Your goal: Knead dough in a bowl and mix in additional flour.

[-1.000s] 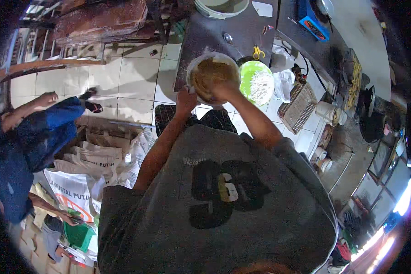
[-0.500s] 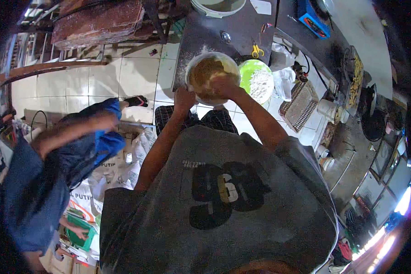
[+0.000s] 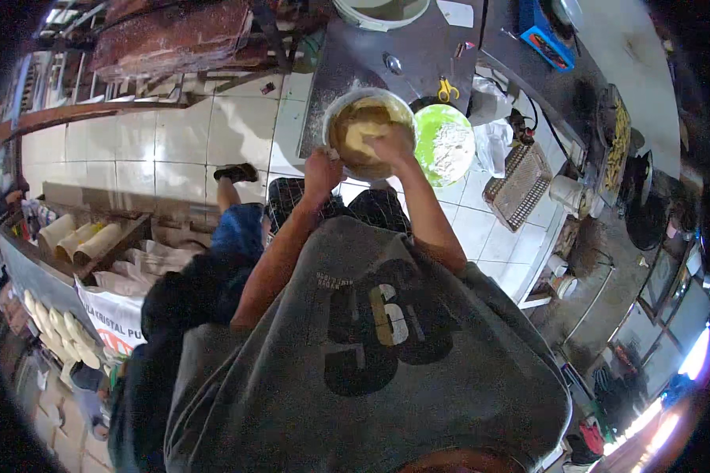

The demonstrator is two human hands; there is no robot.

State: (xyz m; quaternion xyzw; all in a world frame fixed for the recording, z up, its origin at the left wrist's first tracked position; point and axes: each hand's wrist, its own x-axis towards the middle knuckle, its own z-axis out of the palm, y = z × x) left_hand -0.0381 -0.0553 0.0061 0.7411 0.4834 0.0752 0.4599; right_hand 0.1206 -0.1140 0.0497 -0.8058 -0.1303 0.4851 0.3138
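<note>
A round, pale mixing bowl (image 3: 333, 110) sits at the near edge of the dark table, in front of my knees. In it lies a soft brown-and-yellow mixture (image 3: 359, 130). My left hand (image 3: 322, 170) is closed on the bowl's near-left rim. Down inside the bowl, my right hand (image 3: 391, 145) touches the mixture; its fingertips are blurred and partly hidden. Just right of it stands a bright green bowl (image 3: 427, 135) holding white powder (image 3: 454, 148).
On the table are yellow-handled scissors (image 3: 447, 89), a shiny metal item (image 3: 393, 64) and a white tub (image 3: 380, 24). A perforated basket (image 3: 519, 188) rests at right. Close at my left, another person in blue shorts (image 3: 241, 230) stands beside sacks and a crate.
My right hand has shifted slightly within the bowl, and more pale yellow mixture shows. My left hand keeps its hold. The other person has moved closer to my left side, uncovering the crate.
</note>
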